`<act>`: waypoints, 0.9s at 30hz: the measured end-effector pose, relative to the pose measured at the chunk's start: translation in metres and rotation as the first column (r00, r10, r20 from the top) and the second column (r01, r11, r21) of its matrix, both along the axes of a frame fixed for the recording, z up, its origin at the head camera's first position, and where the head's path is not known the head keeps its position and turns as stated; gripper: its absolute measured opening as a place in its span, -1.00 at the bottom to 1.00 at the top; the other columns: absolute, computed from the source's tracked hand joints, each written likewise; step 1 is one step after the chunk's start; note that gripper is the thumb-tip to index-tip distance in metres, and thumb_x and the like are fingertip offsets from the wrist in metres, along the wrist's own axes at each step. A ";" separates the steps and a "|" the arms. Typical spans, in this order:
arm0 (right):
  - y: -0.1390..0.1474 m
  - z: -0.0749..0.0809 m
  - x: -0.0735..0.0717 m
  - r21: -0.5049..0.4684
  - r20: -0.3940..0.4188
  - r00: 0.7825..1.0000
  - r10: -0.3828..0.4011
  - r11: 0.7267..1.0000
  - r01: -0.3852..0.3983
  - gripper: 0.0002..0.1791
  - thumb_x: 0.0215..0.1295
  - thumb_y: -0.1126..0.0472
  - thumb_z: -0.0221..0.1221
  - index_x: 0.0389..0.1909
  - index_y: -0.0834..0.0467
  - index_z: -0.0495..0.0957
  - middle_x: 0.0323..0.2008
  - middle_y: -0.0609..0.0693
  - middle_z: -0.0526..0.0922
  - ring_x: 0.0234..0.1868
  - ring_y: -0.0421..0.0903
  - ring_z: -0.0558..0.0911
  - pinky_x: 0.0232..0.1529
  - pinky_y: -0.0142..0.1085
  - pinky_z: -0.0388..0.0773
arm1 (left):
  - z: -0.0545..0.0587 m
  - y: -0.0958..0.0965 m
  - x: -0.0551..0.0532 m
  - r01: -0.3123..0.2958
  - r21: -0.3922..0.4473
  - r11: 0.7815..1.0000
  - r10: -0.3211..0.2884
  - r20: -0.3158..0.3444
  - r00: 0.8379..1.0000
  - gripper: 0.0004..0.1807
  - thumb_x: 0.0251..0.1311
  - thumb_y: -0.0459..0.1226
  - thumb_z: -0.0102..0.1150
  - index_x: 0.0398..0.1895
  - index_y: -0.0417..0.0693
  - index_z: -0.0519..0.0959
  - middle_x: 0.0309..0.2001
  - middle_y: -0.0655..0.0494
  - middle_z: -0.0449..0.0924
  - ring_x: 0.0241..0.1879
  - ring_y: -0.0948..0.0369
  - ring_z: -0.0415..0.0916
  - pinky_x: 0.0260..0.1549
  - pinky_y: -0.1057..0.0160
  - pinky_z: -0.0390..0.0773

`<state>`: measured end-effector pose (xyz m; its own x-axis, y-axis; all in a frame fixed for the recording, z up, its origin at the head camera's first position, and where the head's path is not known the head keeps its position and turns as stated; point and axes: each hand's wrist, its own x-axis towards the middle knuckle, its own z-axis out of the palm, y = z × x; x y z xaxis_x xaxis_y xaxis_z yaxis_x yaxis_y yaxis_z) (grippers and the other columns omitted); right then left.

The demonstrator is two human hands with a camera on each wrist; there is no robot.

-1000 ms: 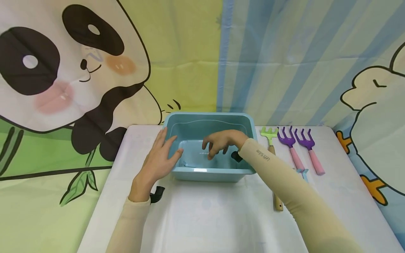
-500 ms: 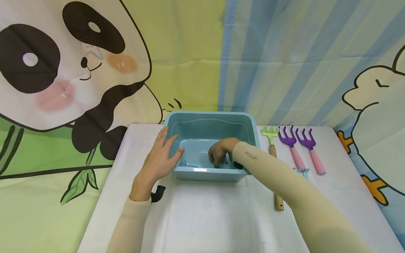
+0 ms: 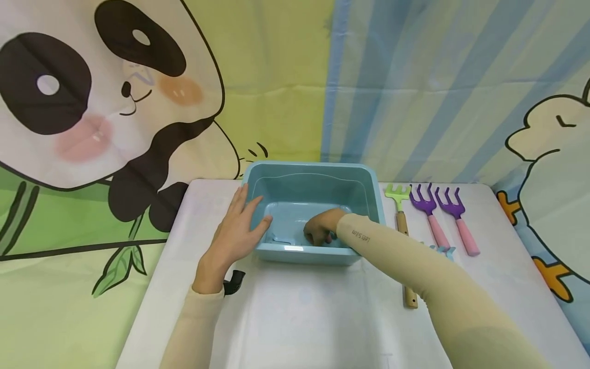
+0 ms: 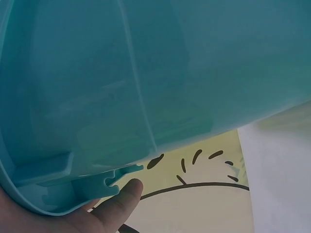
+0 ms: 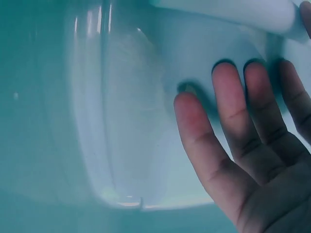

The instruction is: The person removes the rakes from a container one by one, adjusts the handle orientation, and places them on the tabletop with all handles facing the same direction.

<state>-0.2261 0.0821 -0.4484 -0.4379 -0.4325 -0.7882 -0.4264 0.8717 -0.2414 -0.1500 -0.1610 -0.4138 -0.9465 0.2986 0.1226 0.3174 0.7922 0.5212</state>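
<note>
A light blue plastic bin [image 3: 304, 256] stands at the back of the table. My left hand [image 3: 232, 236] rests by its left rim, fingers fairly straight and thumb reaching over the near corner. In the left wrist view, a fingertip [image 4: 124, 201] lies beside the bin's moulded edge [image 4: 104, 187]. Inside the bin, my right hand [image 3: 320, 228] reaches down to the floor. In the right wrist view its fingers [image 5: 231, 92] are spread and gently bent, near a pale, rounded bar-like thing [image 5: 233, 14]; the thumb shows at that thing's end. No grip on it is visible.
Right of the bin lie a green hand rake with a wooden handle [image 3: 402, 223] and two purple hand rakes with pink handles [image 3: 438, 233] [image 3: 467, 237]. Blue prongs [image 3: 444, 251] and a wooden handle end [image 3: 410, 297] show around the right forearm. A printed cloth [image 3: 276, 77] hangs behind.
My right hand has lowered into the bin and moved nearer its front wall, its fingers now mostly hidden in the head view. The left hand stays by the left rim.
</note>
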 end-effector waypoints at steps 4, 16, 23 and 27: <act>-0.001 -0.002 0.003 0.020 -0.013 0.997 0.072 0.997 -0.072 -0.91 0.27 0.23 0.24 -0.37 -0.05 0.59 -0.34 -0.03 0.65 -0.24 -0.08 0.60 -0.31 -0.25 0.49 | 0.000 0.001 0.001 0.003 0.000 1.000 -0.003 -0.008 1.000 -0.20 0.42 0.26 -0.15 0.50 -0.08 0.27 0.61 -0.01 -0.31 0.56 0.16 -0.48 0.37 -0.21 0.06; -0.001 -0.007 0.001 -0.023 0.004 1.000 0.001 1.000 -0.001 -0.94 0.32 0.21 0.23 -0.35 0.02 0.58 -0.37 -0.04 0.60 -0.29 -0.09 0.58 -0.39 -0.26 0.60 | 0.001 0.002 0.001 0.002 0.000 1.000 -0.002 -0.019 1.000 -0.22 0.41 0.23 -0.10 0.49 -0.10 0.30 0.61 -0.01 -0.30 0.56 0.16 -0.48 0.39 -0.18 0.04; 0.003 -0.002 -0.006 -0.066 0.065 0.991 -0.114 0.991 0.119 -0.88 0.30 0.18 0.30 -0.18 -0.02 0.60 -0.15 -0.06 0.55 -0.11 -0.07 0.54 -0.22 -0.12 0.66 | 0.000 0.000 0.001 -0.006 -0.007 1.000 0.006 -0.019 1.000 -0.21 0.41 0.25 -0.12 0.50 -0.07 0.29 0.61 0.01 -0.31 0.56 0.15 -0.47 0.39 -0.19 0.03; 0.006 0.002 -0.009 -0.087 0.178 0.971 -0.157 0.981 0.175 -0.83 0.27 0.27 0.27 -0.16 -0.01 0.60 -0.12 0.00 0.54 -0.11 -0.05 0.53 -0.21 -0.10 0.64 | 0.000 0.000 0.001 -0.006 0.004 1.000 0.006 -0.015 1.000 -0.21 0.41 0.24 -0.12 0.50 -0.07 0.28 0.61 0.00 -0.30 0.56 0.14 -0.46 0.39 -0.19 0.02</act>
